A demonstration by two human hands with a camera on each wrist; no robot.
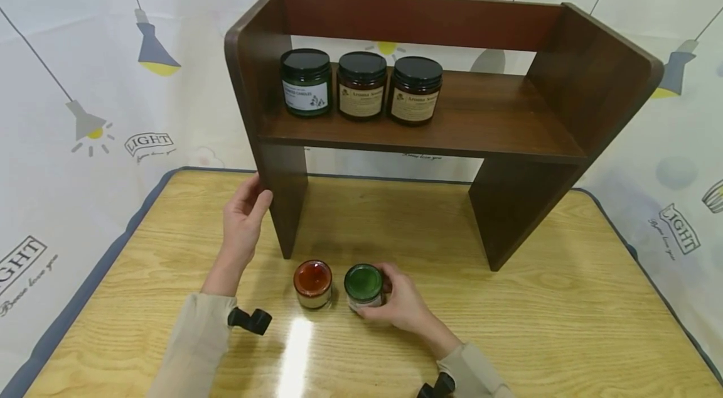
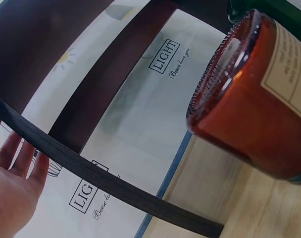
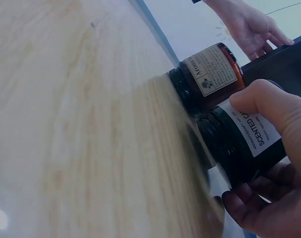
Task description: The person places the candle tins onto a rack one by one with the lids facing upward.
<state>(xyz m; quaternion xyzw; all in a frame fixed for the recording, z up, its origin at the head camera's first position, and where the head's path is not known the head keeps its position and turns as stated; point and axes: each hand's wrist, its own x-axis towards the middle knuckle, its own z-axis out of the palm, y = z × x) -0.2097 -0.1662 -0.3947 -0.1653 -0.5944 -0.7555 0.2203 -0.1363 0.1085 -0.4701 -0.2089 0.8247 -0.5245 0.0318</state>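
Observation:
My right hand [image 1: 403,301] grips a green glass candle jar [image 3: 244,139], thumb on its white label and fingers around the far side. The jar stands upside down on the table, black lid at the bottom. Left of it is an amber candle jar [image 1: 313,282], also lid down, its ridged glass base facing up; it looms large in the left wrist view [image 2: 249,99]. My left hand [image 1: 241,222] holds the front edge of the dark wooden shelf's left side panel [image 1: 279,197], thumb on the near side and fingers behind.
On the shelf board [image 1: 491,115] stand a green jar [image 1: 305,83] with a white label and two brown jars [image 1: 361,87] with tan labels, all lids up. The shelf's right side panel [image 1: 522,216] reaches down to the wooden table [image 1: 565,316]. A printed cloth [image 1: 186,59] hangs behind.

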